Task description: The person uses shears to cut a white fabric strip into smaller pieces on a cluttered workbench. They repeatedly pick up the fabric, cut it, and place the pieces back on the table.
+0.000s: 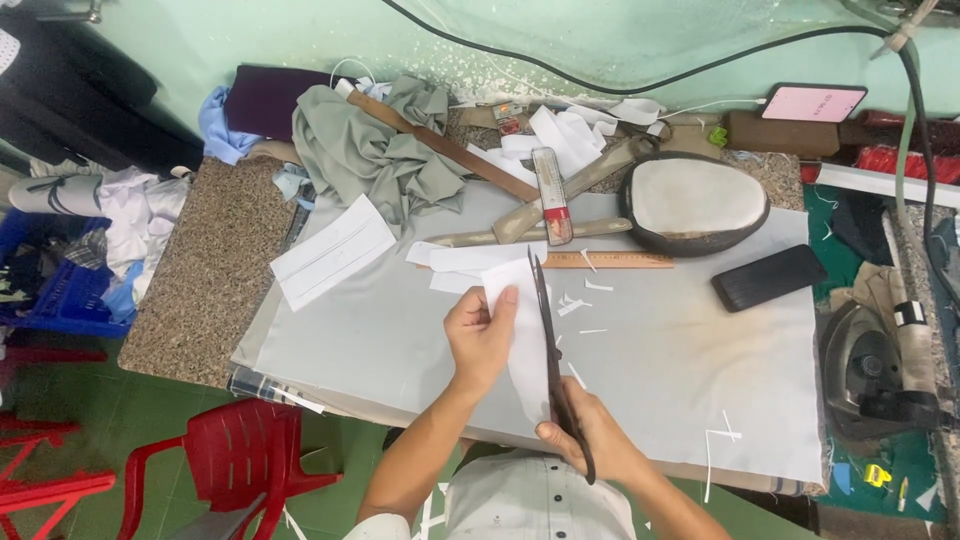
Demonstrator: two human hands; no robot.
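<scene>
Head view of a cutting moment at the desk (400, 350). The right hand (590, 440) has its grip closed through the handles of long dark scissors (550, 350), whose blades run up along the right edge of a white paper piece (520, 330). The left hand (480, 335) pinches that piece by its left edge, thumb on top, lifting it just above the grey cloth (680, 390) that covers the desk.

Risk, as a judgement: the left fingertips sit close beside the blades, so a slip of the paper could bring them into the cut; the piece is held on one side only and may sag, pulling the cut line off course.

Beyond the grips lie thin white offcuts (575, 305), then a wooden ruler (600, 260) and a second white sheet (335, 250) to the left. Right of the blades rests a flat black phone (768, 277). Farther off are a padded oval pressing cushion (693, 200), a heap of grey-green fabric (375, 150) and, at the far right, a phone with a lit pink screen (813, 103). Its writing is too small to tell. An iron (875, 375) stands off the right edge.
</scene>
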